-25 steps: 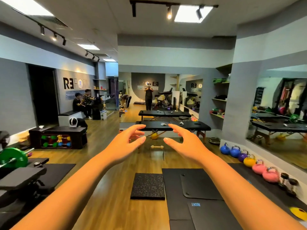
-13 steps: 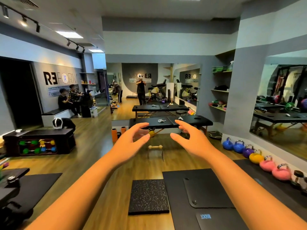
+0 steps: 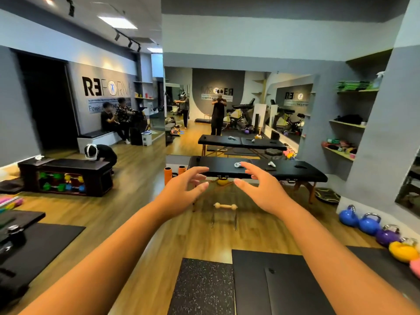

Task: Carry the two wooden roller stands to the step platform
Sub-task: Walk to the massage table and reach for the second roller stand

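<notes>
A wooden roller stand [image 3: 225, 214], a pale wooden roller on thin metal legs, stands on the wood floor ahead in the head view. It looks like a single stand from here; I cannot tell whether a second one is behind it. My left hand [image 3: 181, 192] and my right hand [image 3: 263, 189] are stretched forward at arm's length, fingers spread and curved, palms facing each other, empty. Both hands hover above and nearer to me than the stand, well short of it. I cannot pick out a step platform with certainty.
A black massage table [image 3: 256, 171] stands just behind the stand. Coloured kettlebells [image 3: 368, 223] line the right wall. Black mats [image 3: 277, 283] and a speckled rubber tile [image 3: 202, 287] lie on the floor near me. A dumbbell rack [image 3: 66, 176] sits left, with a person crouching behind it.
The view has tilted down and moved forward, so the stand and massage table appear closer. Both hands stay outstretched, open and empty.
</notes>
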Tool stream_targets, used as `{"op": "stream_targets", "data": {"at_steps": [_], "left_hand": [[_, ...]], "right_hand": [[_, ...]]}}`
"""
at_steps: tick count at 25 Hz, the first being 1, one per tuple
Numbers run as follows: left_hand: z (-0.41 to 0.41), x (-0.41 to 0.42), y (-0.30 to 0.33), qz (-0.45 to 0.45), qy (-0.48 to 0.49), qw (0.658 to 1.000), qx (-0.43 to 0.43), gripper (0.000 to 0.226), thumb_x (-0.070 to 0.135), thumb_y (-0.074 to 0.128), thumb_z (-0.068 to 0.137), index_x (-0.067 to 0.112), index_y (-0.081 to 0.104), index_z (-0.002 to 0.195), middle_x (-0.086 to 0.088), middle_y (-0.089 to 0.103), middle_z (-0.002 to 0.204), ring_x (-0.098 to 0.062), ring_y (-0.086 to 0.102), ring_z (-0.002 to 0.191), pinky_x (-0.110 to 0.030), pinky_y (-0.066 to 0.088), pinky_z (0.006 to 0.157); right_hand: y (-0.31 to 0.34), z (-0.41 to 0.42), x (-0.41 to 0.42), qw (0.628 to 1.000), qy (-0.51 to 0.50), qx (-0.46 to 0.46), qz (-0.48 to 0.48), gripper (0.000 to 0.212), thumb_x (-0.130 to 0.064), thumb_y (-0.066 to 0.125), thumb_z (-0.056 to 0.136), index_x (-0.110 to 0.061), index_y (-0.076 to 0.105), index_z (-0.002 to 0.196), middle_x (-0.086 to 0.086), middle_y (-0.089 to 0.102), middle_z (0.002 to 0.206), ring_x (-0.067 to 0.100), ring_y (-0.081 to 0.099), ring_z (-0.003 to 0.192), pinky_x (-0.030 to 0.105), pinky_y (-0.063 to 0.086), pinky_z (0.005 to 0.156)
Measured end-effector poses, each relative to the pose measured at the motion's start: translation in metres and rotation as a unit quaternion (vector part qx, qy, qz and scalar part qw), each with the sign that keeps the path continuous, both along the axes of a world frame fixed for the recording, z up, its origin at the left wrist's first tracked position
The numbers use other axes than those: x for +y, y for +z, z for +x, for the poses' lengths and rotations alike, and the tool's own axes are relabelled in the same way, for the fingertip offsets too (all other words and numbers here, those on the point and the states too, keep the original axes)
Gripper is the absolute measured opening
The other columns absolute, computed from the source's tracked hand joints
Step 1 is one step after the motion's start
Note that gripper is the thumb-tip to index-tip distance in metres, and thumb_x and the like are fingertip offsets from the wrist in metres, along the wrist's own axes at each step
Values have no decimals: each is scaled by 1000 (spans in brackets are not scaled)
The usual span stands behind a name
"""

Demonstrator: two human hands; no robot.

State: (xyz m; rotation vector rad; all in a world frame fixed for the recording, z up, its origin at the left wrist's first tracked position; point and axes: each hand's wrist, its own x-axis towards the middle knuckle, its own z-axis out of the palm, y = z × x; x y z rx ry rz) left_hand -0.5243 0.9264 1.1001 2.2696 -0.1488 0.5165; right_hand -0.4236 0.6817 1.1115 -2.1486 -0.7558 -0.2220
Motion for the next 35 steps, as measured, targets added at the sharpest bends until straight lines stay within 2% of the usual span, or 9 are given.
{"op": "stream_targets", "data": {"at_steps": [2,5,11,14,19,25,28,31,35], "left_hand": [[49,13,-13,1,6,1000,4,45,37,61,103,38,52,147,18,66,129,2,61,119,-18,48,98],[150,38,-29,11,-2,1000,8,46,35,61,103,33,52,148,12,66,133,-4,60,124,-34,51,107],[358,97,-40,39,-26,998,36,48,35,59,104,31,48,151,3,63,143,-14,56,134,-39,47,111],[455,119,-31,52,-48,996,47,48,34,59,104,30,48,151,3,62,145,-14,55,135,-38,45,112],[594,141,-35,53,-65,996,27,46,30,62,103,28,53,148,2,68,138,-13,61,127,-32,45,109],[764,162,-81,54,-54,996,52,48,32,64,102,33,52,149,6,67,138,-10,61,125,-37,48,110],[843,170,-101,39,-38,997,61,48,30,65,100,33,55,147,11,69,133,-3,61,124,-34,48,108],[926,175,-129,47,-31,996,71,49,37,65,99,37,54,147,16,68,133,0,60,124,-34,49,107],[1006,185,-172,41,-25,993,109,52,45,63,95,44,52,146,20,67,133,1,59,125,-36,50,106]], "right_hand": [[-10,47,15,1000,4,9,1,67,-54,65,94,-38,40,155,-3,53,151,14,46,138,30,37,100],[-23,137,47,1000,2,14,4,66,-55,64,94,-40,39,155,-6,52,152,12,46,137,29,36,99],[-37,316,104,998,-50,37,-17,67,-61,61,93,-42,39,153,-7,52,152,9,44,135,29,35,101],[-33,403,120,997,-75,32,-7,67,-62,62,92,-45,39,152,-9,52,152,2,42,129,27,34,100],[-54,534,140,995,-95,29,-6,66,-62,62,92,-47,39,152,-7,50,155,16,44,141,32,36,103],[-101,720,168,996,-68,60,-24,71,-65,62,90,-46,37,153,-10,50,154,15,43,142,32,35,105],[-122,804,184,996,-37,73,-29,74,-71,58,86,-46,38,153,-13,50,153,12,43,141,32,36,107],[-144,886,192,996,-11,81,-48,81,-77,51,81,-44,38,153,-15,48,155,11,42,142,37,38,112],[-171,974,193,993,-10,107,-51,76,-67,62,85,-40,42,153,-11,51,153,15,43,141,37,36,112]]}}
